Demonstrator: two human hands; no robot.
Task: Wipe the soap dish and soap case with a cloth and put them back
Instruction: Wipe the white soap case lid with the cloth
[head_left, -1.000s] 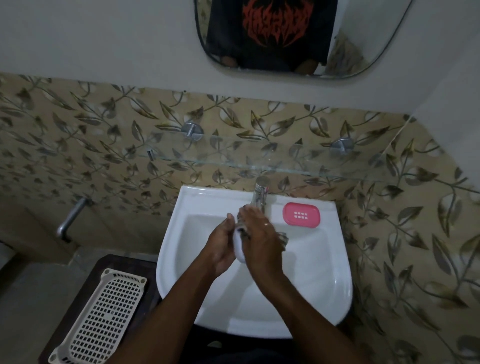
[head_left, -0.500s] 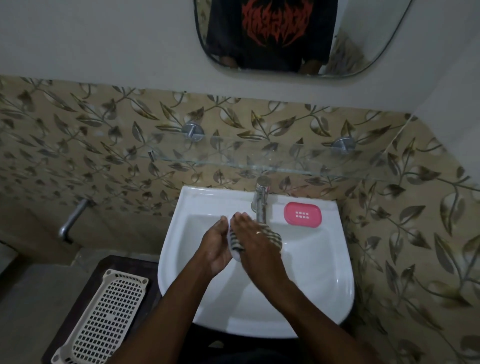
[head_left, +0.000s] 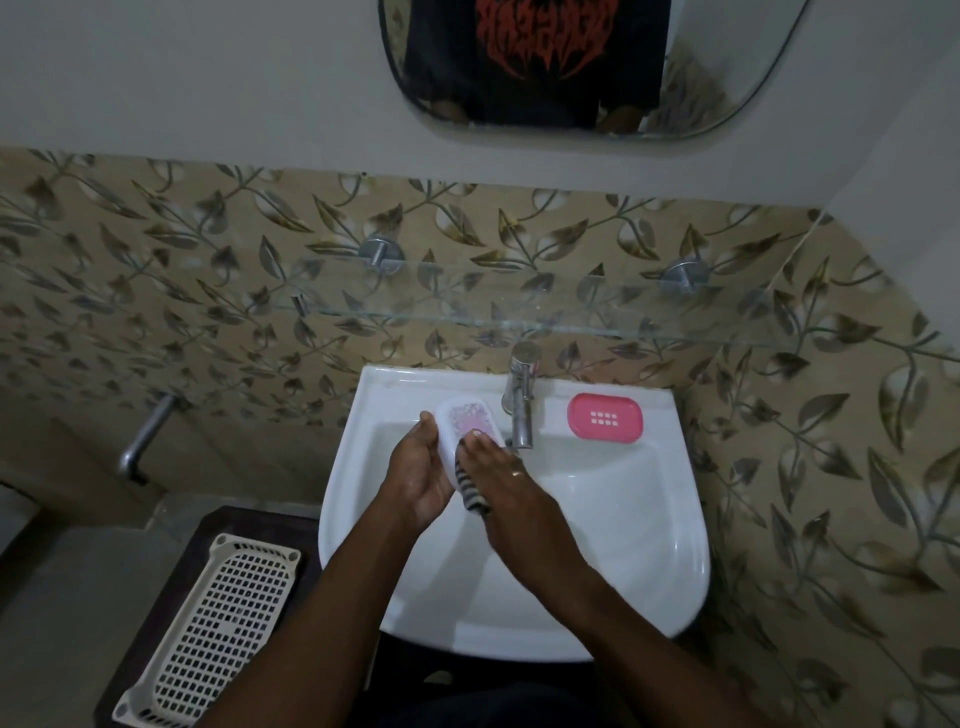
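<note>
Left hand: my left hand (head_left: 421, 478) cradles the soap case (head_left: 467, 421) from its left edge, with the fingers curled behind it and the thumb at its far rim.
Right hand: my right hand (head_left: 511, 493) lies over the near end of the case. Its fingers are nearly straight and press the striped cloth (head_left: 470, 491) onto the case, and the thumb is out of my sight.
Soap case: it is held between both hands over the sink (head_left: 691, 519), open face up and tilted toward me. The tap (head_left: 521, 400) is just beyond my right fingertips.
Cloth: it is bunched under my right palm, and a striped fold hangs down between the two wrists.
Soap dish: the pink dish (head_left: 605, 418) sits on the sink ledge, ahead and to the right of my right hand on the far side of the tap. It touches neither hand.
Step in hand: I judge this to be the wiping of the case interior.
How I would do it well: I would keep the left grip firm so the case cannot twist. I would sweep the cloth from the near end toward the far rim and work it into the corners. My knuckles must stay clear of the tap spout.
Risk: a slippery plastic case could slip out of my grip into the basin if I press too hard.
Left to do: from here I cannot tell whether the dish has been wiped, and the case must go back on the ledge.
Off to the left: a slotted cream basket (head_left: 208, 634) lies well below my left forearm and has no part in this step.
</note>
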